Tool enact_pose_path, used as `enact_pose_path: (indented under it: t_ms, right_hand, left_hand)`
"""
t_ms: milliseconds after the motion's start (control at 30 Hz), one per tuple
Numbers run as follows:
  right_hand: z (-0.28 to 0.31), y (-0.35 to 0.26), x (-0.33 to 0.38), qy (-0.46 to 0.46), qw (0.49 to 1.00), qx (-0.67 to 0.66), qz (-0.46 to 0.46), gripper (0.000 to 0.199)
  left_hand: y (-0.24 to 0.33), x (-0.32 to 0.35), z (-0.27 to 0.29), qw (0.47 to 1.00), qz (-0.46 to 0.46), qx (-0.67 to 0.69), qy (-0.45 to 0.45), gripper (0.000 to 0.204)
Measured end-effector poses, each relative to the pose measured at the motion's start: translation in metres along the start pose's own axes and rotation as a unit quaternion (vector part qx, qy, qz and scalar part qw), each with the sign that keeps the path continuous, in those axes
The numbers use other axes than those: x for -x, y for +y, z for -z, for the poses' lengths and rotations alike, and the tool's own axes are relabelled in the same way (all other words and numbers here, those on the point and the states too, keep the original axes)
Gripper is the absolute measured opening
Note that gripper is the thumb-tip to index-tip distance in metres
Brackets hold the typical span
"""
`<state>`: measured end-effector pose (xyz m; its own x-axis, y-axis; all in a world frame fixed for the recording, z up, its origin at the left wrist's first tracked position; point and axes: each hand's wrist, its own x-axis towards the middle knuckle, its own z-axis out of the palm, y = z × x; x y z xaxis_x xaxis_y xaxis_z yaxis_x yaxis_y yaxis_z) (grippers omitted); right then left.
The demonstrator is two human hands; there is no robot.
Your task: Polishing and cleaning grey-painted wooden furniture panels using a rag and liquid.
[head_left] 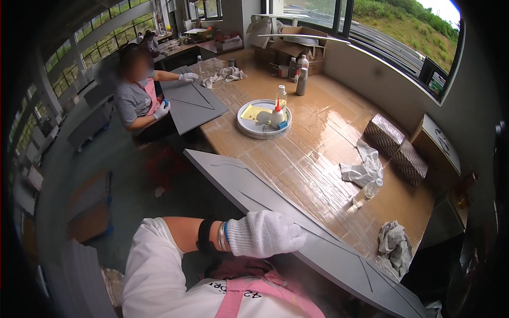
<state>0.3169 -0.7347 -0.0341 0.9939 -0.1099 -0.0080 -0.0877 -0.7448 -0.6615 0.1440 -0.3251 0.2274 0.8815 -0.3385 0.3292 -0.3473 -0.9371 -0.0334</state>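
Daylight is pouring in through the windows (pixel 403 32) at the upper right, laying a soft glare across the glossy table (pixel 318 138). The floor side is sitting dimmer. Fisheye distortion is bending straight edges, and a black vignette is ringing the frame.

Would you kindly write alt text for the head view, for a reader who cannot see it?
A white-gloved left hand rests on the near edge of a long grey panel lying across a brown table. The right hand is out of view. Beyond, a round tray holds bottles, and a co-worker handles another grey panel.
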Motion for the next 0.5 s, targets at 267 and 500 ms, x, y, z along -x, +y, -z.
enact_pose_path:
  t_ms: [267, 500]
  right_hand:
    - [-0.004, -0.024, -0.002, 0.011, 0.967, -0.248, -0.056, 0.052]
    - [0.024, 0.024, 0.038, -0.118, -0.066, -0.957, -0.257, 0.057]
  left_hand:
    - [0.004, 0.006, 0.018, 0.998, 0.008, 0.056, 0.03, 0.022]
    - [-0.071, -0.016, 0.027, 0.99, 0.01, 0.117, -0.076, 0.021]
